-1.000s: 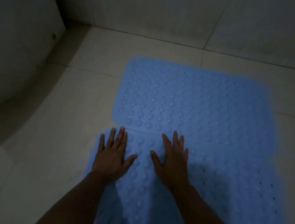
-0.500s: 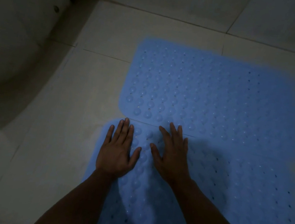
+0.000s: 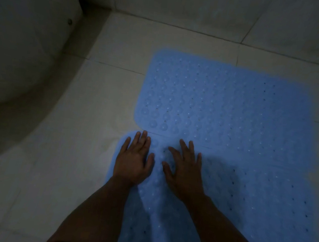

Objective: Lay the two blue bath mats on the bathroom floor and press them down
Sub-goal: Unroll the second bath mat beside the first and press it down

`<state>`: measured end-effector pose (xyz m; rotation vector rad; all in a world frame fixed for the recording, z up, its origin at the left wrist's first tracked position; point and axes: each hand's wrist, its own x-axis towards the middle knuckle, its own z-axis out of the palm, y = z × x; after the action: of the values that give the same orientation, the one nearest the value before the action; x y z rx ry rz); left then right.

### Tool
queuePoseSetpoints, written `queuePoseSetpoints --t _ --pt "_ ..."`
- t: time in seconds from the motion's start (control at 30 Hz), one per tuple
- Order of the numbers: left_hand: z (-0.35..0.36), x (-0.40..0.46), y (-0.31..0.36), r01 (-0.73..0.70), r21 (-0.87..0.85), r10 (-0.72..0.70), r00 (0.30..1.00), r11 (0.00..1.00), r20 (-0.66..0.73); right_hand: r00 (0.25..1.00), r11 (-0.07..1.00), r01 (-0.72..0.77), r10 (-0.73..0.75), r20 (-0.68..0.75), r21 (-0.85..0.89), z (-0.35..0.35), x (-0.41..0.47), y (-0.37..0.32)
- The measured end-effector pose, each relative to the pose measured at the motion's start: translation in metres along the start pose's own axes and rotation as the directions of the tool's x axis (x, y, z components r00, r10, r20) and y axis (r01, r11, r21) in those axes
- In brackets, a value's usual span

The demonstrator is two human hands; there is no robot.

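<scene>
Two blue bath mats with bumps and small holes lie flat on the pale tiled floor. The far mat [image 3: 225,102] reaches toward the back wall. The near mat [image 3: 245,201] lies against its front edge and runs toward me. My left hand [image 3: 135,159] rests palm down, fingers spread, on the near mat's far left corner. Beside it, my right hand [image 3: 185,169] lies flat on the same mat just behind the seam. Neither hand holds anything.
A large white rounded fixture [image 3: 17,47] fills the left side, its curved base casting a shadow on the floor. The tiled back wall [image 3: 188,5] stands just beyond the far mat. Bare floor tiles [image 3: 60,149] lie between the fixture and the mats.
The view has shifted slightly. Both hands stay flat on the near mat's far edge, with the right hand's fingers spread a little wider.
</scene>
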<state>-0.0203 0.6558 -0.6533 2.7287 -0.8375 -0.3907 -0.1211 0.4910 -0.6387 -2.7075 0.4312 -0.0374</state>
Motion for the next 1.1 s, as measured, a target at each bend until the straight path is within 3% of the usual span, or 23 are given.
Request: queuePoseSetpoints --t 0.1,0.23,0.53,0.7,0.97,1.1 --pt "-0.039 0.012 -0.004 -0.013 0.038 0.007 0.989 0.999 0.144 0.971 0.998 -0.063 0.065 0.232 -0.019 -0.010 0.012 -0.030" --pt "-0.066 0.012 -0.018 -0.019 0.063 0.018 0.999 0.998 0.031 0.949 0.996 -0.052 0.070 0.308 -0.067 -0.005 0.027 -0.059" --pt "-0.039 -0.013 -0.040 0.052 0.129 -0.036 0.992 0.990 -0.119 0.991 0.985 0.058 -0.037 0.127 -0.162 0.043 0.014 -0.064" --pt "-0.026 -0.020 -0.045 0.048 0.160 -0.026 0.990 0.986 -0.139 0.993 0.980 0.075 -0.055 0.108 -0.185 0.047 0.008 -0.065" --pt "-0.019 -0.020 -0.055 0.081 0.157 -0.048 0.979 0.984 -0.200 0.987 0.984 0.077 -0.053 0.153 -0.159 0.049 0.007 -0.065" --pt "-0.029 -0.016 -0.051 0.170 0.082 -0.142 0.952 0.982 -0.271 0.941 0.997 0.032 -0.006 0.339 -0.073 0.040 0.015 -0.066"
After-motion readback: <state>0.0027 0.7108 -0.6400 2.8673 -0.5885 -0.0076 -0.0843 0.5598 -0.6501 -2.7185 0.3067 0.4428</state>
